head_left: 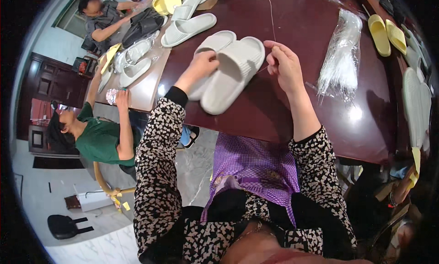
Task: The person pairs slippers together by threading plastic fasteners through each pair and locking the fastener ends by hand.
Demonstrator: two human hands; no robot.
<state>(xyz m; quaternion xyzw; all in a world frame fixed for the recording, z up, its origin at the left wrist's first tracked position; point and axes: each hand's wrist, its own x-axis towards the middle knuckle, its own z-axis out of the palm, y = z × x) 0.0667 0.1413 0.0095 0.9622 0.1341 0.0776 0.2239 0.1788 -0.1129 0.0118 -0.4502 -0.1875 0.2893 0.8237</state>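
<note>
A pair of pale grey slide slippers lies on the dark red table, the front slipper (228,81) partly covering the rear slipper (218,40). My left hand (200,69) is closed at their left side, its fingers curled over the strap edge of the front one. Just right of the toes, my right hand (284,66) is pinched on a thin clear strand (262,70), which passes by the front slipper's side. Its index finger reaches toward the toe tip. What lies under my left fingers is hidden.
A bundle of clear plastic strands (340,58) lies to the right on the table (302,17). Yellow slippers (378,35) and grey slippers (414,108) line the right edge. More grey slippers (188,29) lie far left. Two people (103,136) (107,28) work at the left.
</note>
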